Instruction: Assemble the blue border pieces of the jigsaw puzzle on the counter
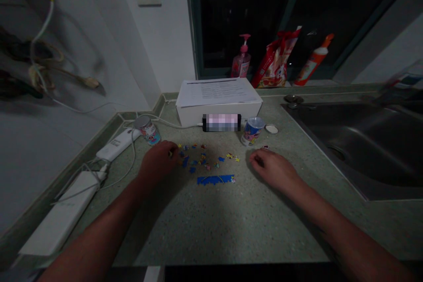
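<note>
My left hand (160,158) is closed at the left edge of a scatter of small puzzle pieces (202,158). A yellowish bit, seemingly a puzzle piece (170,153), shows between its fingers. My right hand (276,167) rests on the counter to the right of the pieces, fingers curled in; what they hold, if anything, is hidden. Nearer to me lies a joined blue puzzle strip (214,179), with a pale piece at its right end. Behind my right hand stands a printed can (253,131), its round lid (271,129) lying beside it. Another printed can (147,130) stands behind my left hand.
A phone (221,122) on a cable leans against a white box (218,99) topped with paper. White power strips (62,211) and cords lie left. A metal sink (360,141) is at right. A pump bottle (241,59), red bag (277,59) and orange bottle (312,64) line the windowsill.
</note>
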Available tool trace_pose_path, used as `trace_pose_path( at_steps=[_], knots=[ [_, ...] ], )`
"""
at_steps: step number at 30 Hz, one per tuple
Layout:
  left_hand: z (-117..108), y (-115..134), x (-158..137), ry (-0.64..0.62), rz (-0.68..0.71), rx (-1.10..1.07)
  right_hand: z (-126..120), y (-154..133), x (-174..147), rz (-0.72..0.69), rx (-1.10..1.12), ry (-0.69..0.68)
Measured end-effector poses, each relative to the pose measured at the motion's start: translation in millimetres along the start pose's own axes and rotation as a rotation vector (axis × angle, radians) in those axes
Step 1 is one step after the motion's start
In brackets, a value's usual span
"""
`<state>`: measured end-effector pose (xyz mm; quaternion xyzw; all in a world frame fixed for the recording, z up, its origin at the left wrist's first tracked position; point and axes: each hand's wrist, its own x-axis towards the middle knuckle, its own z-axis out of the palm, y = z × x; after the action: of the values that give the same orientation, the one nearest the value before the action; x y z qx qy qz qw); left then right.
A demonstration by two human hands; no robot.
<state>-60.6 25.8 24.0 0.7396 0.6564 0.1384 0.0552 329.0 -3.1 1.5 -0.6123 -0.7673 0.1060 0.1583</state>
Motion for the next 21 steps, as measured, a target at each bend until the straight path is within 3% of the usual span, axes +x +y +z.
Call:
trace_pose_path(
  at_steps=[5,14,21],
  knots=[
    [-4.1,-11.1,3.8,0.084,0.02,0.063,-6.0,0.8,4.7,0.015,0.005,-0.017],
    [-15.5,-6.7,3.7,0.076,-0.003,0.105,-19.0,-27.8,16.2,-0.241,-0.048,-0.12],
    [-12.0,-4.7,3.4,0.04,-0.023,0.106,8.0,-38.4,21.3,-0.255,0.024,0.031]
  ],
)
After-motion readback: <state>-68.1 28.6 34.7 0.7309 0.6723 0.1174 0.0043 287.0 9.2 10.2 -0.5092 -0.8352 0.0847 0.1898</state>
